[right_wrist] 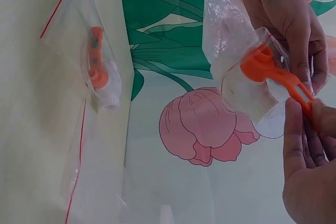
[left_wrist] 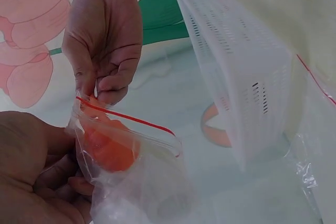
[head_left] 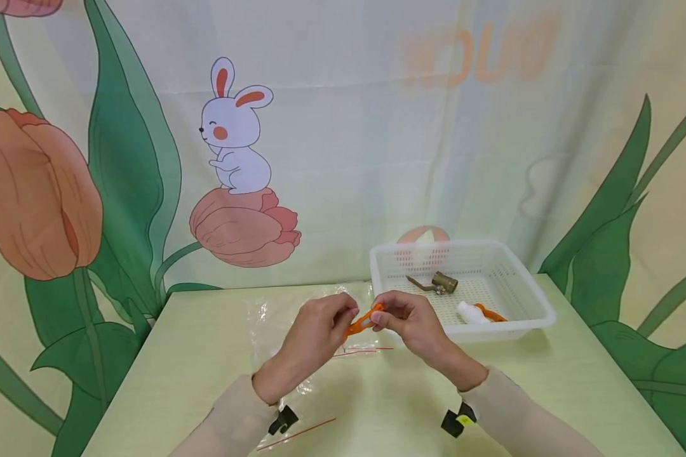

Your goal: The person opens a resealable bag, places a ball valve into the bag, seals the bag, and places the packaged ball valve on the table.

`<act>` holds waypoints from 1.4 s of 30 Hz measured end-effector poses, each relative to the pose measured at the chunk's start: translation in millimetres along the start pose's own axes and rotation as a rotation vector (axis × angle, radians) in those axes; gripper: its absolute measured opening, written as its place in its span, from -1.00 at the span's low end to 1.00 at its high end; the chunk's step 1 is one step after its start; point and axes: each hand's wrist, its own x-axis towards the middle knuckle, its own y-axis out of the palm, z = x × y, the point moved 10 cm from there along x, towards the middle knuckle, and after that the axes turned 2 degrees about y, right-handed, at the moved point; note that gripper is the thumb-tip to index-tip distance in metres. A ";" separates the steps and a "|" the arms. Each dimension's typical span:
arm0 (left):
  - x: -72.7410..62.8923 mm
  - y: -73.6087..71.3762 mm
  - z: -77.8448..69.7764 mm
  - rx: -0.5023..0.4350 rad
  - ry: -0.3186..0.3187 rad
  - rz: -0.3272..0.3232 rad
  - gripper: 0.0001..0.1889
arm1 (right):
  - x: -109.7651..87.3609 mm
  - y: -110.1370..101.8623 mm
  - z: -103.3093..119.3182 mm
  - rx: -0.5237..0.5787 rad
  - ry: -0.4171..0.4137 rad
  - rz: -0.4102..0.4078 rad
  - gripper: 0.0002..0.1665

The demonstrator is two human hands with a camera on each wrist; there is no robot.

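Orange handle [right_wrist: 281, 75] and white body [right_wrist: 247, 97] are showing together above the table [head_left: 400, 406], and we are seeing them joined or lying close, partly inside a clear zip bag [left_wrist: 152, 182]. The handle's narrow end is sticking out past the bag's red strip [left_wrist: 126, 116]. Our left hand [head_left: 314, 330] is grasping the bag near its mouth, thumb and fingers bending in on the film, while our right hand [head_left: 414, 324] is pinching the free tip of the handle. Just beyond the right hand, a white basket [head_left: 526, 325] is standing on the table; inside it a brass valve [head_left: 446, 282] with a lever is lying behind another white piece [head_left: 471, 312] with an orange handle [head_left: 491, 313]. From the right wrist we are also noticing a second bag [right_wrist: 71, 30] lying on the table, with an orange part [right_wrist: 96, 59] and something white showing through. Pale sleeves [head_left: 234, 409] are covering our forearms, and behind the table a printed cloth [head_left: 343, 139] is hanging, bearing a rabbit [head_left: 240, 133] and tulips.
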 end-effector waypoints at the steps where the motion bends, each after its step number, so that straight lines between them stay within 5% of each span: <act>1: -0.3 -0.4 -0.9 0.005 0.010 -0.007 -0.92 | 0.1 -0.8 -2.0 0.018 0.008 -0.014 -0.68; 9: -4.1 0.7 -5.6 0.027 0.064 -0.027 -0.94 | -2.4 -7.1 -19.9 0.174 0.103 -0.132 -0.70; 16: -5.4 1.7 -5.0 0.015 0.069 -0.022 -0.93 | -6.9 12.0 -17.3 0.036 0.092 0.019 -0.70; 22: -6.7 1.0 -3.7 -0.004 0.064 -0.024 -0.92 | -8.6 21.2 -5.5 -0.109 -0.030 0.138 -0.81; 31: -4.1 -1.0 1.4 -0.030 -0.012 -0.027 -0.92 | -11.4 19.3 5.7 -0.137 -0.109 0.232 -0.88; 42: -1.8 14.2 -4.6 -0.114 -0.020 0.109 -0.91 | -10.9 21.1 4.8 -0.117 -0.088 0.257 -0.81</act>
